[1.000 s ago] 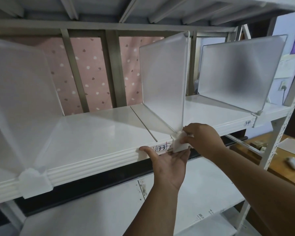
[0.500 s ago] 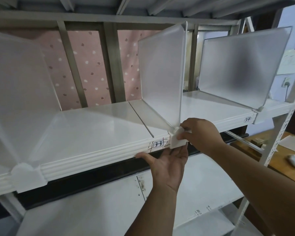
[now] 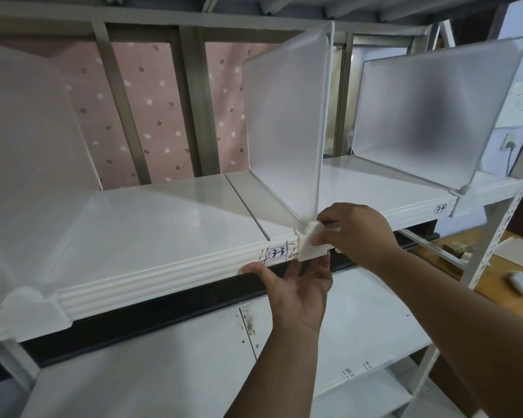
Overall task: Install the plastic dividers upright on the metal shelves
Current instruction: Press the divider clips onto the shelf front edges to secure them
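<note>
Right hand (image 3: pixel 355 233): your fingers pinch the clip (image 3: pixel 310 242)
Left hand (image 3: pixel 299 285): open, under the shelf lip (image 3: pixel 151 282)
Divider (image 3: pixel 286 122): upright, running front-to-back

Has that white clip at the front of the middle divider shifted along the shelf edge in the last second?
Yes. The clip has slid right along the shelf edge: it covered the "3-3" label before and now sits clear of it.
</note>
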`<state>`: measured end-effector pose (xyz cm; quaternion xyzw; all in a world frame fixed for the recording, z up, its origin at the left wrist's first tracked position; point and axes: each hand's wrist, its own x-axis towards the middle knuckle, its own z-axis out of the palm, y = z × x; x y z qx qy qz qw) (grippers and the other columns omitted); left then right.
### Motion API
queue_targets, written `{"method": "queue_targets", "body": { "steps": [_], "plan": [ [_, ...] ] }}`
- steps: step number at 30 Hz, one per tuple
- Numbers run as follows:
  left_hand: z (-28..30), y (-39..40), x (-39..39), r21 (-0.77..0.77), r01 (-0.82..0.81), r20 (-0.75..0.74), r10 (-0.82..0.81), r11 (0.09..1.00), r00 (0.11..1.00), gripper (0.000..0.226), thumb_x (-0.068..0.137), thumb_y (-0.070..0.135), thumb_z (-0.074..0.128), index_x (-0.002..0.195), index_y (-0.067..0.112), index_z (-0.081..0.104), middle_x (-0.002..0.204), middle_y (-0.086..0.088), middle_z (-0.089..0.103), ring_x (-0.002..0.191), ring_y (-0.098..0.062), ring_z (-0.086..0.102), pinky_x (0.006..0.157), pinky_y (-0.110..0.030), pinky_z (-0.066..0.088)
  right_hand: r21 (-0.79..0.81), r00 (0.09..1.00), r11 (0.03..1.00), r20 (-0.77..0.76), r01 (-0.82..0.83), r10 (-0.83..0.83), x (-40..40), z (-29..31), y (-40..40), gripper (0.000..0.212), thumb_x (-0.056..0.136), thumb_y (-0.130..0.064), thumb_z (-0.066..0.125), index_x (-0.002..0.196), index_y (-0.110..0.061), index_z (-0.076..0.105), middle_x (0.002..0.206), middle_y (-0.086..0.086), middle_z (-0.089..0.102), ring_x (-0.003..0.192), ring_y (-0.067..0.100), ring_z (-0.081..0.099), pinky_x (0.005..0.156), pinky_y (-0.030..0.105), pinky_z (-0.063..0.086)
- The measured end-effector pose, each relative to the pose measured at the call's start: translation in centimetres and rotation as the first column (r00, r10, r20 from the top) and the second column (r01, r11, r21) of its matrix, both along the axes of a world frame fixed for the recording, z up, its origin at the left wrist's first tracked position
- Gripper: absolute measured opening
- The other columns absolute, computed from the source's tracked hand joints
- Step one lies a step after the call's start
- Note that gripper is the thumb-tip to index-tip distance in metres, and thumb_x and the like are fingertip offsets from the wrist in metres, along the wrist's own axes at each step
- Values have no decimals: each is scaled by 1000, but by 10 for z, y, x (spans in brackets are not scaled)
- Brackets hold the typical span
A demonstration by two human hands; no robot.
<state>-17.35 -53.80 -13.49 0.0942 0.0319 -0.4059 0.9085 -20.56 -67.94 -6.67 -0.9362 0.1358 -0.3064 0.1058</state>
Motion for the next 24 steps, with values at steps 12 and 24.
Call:
{"method": "queue_targets", "body": {
  "steps": [12,24],
  "plan": [
    [-1,0,4,42,-27,-109,31,999,994,118,48,83,72,127,-4,60,139,-29,61,119,-41,62,114,-39,39,-87,994,990,6,108,-108,2,-4,8,43,57,-70,65,75,-30,64,74,-10,59,65,10,53,52,25,41],
    [-3,-1,8,-29,-82,-126,78,996,989,106,49,71,79,123,-4,64,139,-25,63,134,-37,58,114,-44,44,-71,984,982,0,177,-177,6,-6,17,60,51,-80,61,68,-23,61,72,-8,58,62,14,55,54,27,46]
  ]
}}
